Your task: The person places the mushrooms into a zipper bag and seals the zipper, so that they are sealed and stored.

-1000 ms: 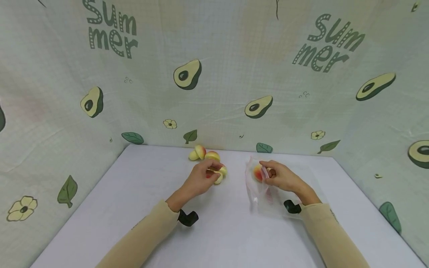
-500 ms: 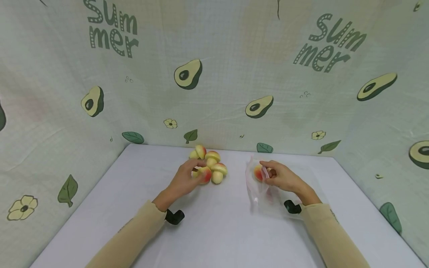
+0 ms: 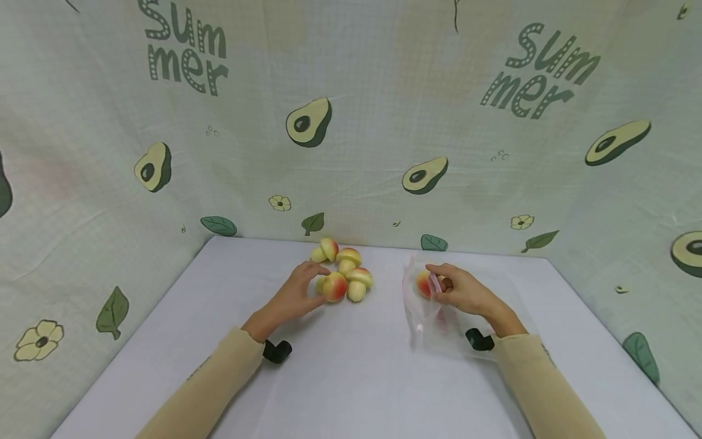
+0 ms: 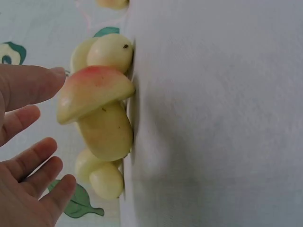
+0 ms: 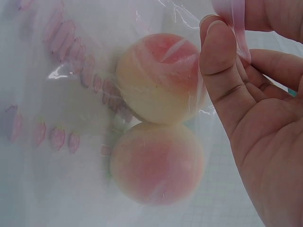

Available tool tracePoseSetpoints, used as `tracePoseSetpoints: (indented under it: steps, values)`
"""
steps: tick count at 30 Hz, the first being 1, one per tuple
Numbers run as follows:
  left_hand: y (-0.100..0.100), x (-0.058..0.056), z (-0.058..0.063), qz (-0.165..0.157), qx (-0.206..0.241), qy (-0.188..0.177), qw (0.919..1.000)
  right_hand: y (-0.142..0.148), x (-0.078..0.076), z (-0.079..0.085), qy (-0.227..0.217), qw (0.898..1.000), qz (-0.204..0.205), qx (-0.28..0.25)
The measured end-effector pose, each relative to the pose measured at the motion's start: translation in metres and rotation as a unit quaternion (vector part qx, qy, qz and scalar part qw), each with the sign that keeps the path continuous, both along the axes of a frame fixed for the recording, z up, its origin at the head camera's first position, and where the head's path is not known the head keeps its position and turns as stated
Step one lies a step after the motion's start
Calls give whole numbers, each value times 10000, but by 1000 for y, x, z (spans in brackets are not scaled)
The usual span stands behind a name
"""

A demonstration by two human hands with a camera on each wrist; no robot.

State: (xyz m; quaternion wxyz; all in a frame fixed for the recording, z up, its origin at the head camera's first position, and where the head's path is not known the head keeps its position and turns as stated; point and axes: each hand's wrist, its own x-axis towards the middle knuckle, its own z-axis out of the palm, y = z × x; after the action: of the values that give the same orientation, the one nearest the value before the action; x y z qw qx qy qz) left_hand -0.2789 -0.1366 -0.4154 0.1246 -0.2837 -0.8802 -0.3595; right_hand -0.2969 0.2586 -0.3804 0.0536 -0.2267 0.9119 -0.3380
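My left hand (image 3: 290, 296) is beside a toy mushroom (image 3: 334, 286) with a red-and-yellow cap, fingers spread and nothing held. The left wrist view shows the fingers apart from this mushroom (image 4: 104, 127), which has a pale stem. With thumb and fingers my right hand (image 3: 463, 289) pinches the pink-edged opening of a clear plastic bag (image 3: 422, 329). Through the film of the bag (image 5: 61, 179) I see two rounded red-and-cream pieces, one above the other (image 5: 156, 163); their undersides are hidden.
Several more toy mushrooms (image 3: 356, 290) cluster behind and to the right of the left hand, near the back edge of the white table (image 3: 351, 378). A cloth wall (image 3: 362, 183) printed with avocados and leaves rises along the back and sides.
My left hand has drawn back to the left from over the mushrooms, and its fingers have spread, leaving the red-capped one in plain sight. The right hand and bag have stayed put.
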Motion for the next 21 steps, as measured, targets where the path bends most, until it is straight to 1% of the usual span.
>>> tracePoseSetpoints:
  steps: [5,8,16,21]
  values:
    - [-4,-5,-4,104,-247,-605,9978,0,-1,-1,38,10000,13,27]
    - [-7,-6,-5,72,-279,-850,9960,1,-2,-1,66,10000,30,31]
    - [-10,-15,-7,-84,-294,-1119,9932,1,-2,-2,114,9999,92,15]
    - [-7,-19,-8,-180,-265,-1192,9924,1,-2,-2,164,9998,133,7]
